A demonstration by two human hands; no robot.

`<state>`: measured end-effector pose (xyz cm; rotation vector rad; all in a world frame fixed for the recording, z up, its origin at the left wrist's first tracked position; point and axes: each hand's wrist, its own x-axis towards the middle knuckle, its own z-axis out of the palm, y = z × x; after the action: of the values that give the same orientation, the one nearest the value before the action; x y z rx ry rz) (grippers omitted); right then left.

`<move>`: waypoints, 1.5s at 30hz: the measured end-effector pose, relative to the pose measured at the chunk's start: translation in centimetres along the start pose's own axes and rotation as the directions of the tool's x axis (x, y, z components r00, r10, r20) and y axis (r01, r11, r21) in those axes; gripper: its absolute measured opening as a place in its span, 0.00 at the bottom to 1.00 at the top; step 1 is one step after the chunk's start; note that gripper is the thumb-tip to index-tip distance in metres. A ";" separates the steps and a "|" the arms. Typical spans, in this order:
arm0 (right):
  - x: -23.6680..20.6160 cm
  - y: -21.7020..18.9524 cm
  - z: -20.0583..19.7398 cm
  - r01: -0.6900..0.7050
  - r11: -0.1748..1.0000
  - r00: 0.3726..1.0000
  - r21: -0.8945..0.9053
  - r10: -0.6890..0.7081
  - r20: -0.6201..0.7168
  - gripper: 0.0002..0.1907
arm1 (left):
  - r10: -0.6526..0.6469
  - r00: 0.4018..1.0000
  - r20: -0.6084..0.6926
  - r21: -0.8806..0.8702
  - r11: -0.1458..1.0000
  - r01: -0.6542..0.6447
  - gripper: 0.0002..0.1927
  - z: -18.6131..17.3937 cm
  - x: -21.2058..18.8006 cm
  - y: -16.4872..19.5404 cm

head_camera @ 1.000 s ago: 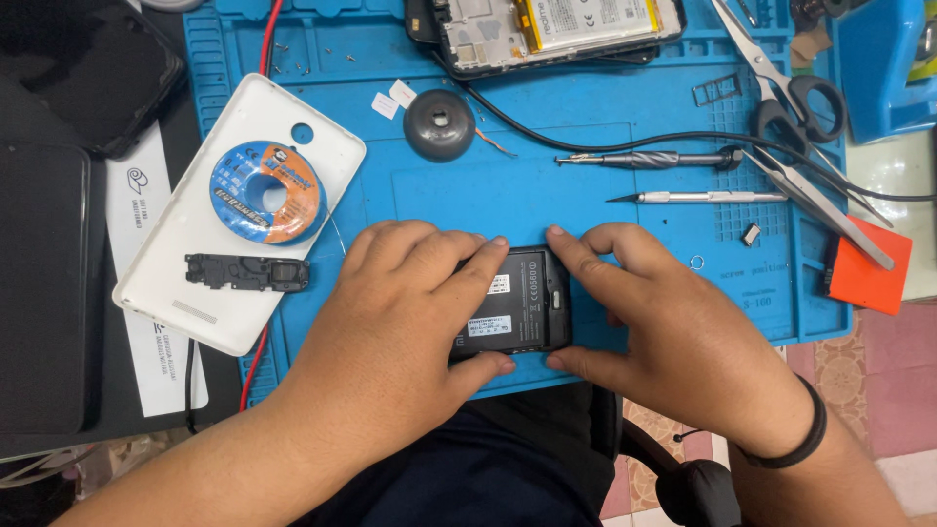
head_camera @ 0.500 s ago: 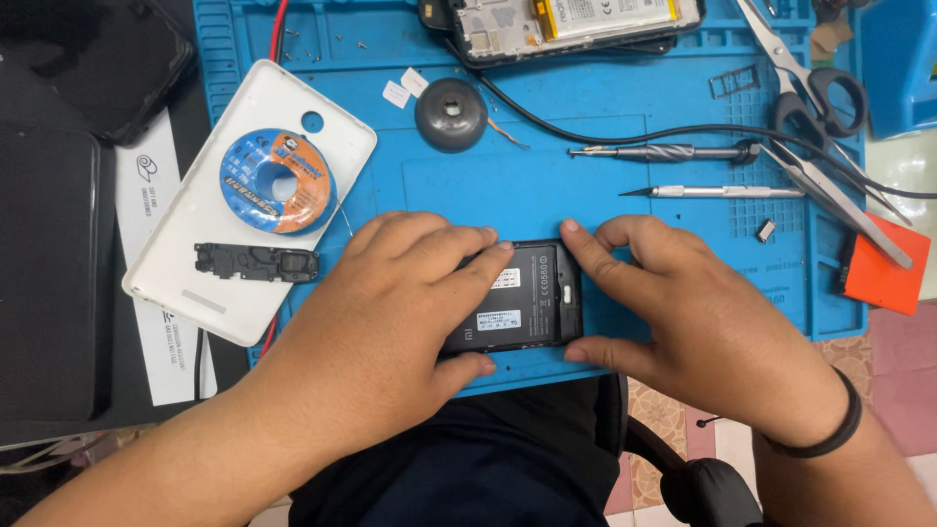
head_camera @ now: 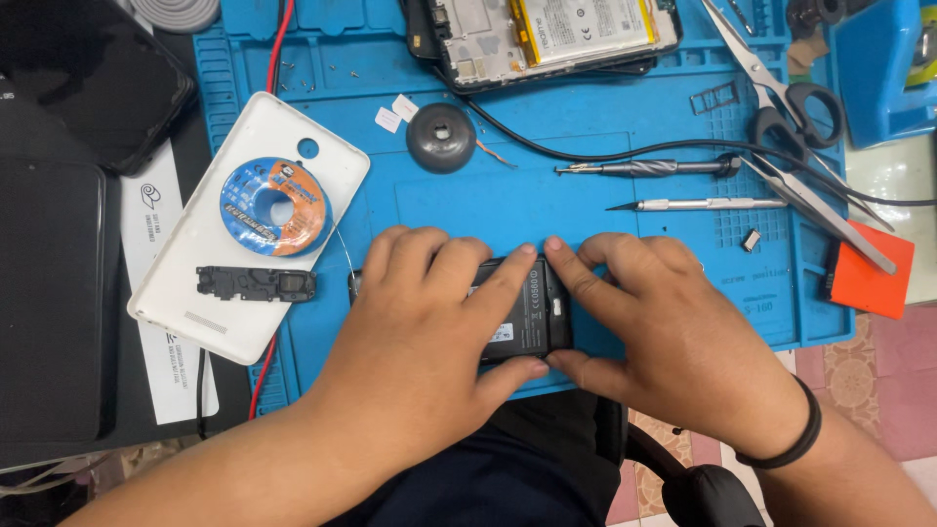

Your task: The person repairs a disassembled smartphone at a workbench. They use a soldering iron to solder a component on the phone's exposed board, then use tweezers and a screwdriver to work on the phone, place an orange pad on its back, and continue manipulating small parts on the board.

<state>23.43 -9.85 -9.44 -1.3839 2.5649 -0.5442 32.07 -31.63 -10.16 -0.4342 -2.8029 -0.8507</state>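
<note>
A small black phone [head_camera: 532, 317] with a label on its battery lies flat on the blue work mat [head_camera: 547, 205] near the front edge. My left hand [head_camera: 420, 332] covers most of it, fingers spread over the top and thumb under its lower edge. My right hand [head_camera: 664, 332] grips the phone's right end, index finger on the top corner and thumb on the bottom corner. Only the right part of the phone shows between the hands.
A white back cover [head_camera: 244, 229] with a solder-wick spool [head_camera: 275, 207] and a black part [head_camera: 256, 284] lies left. An opened phone [head_camera: 547, 34], round black weight [head_camera: 441, 138], screwdriver [head_camera: 649, 168], scalpel [head_camera: 698, 205], scissors [head_camera: 781, 98], tweezers [head_camera: 820, 215] and an orange card [head_camera: 874, 273] lie behind and right.
Both hands stay pressed on the black phone. My fingers have shifted slightly along its right end; the phone itself has barely moved.
</note>
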 end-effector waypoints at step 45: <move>-0.9 0.7 -0.2 0.025 0.997 0.988 0.078 -0.013 -0.151 0.27 | -0.009 0.999 0.035 0.095 0.995 0.006 0.31 0.1 2.8 0.7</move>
<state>23.32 -8.76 -9.57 -1.3921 2.6153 -0.7739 29.67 -30.42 -9.22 -0.4278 -2.8643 -0.7138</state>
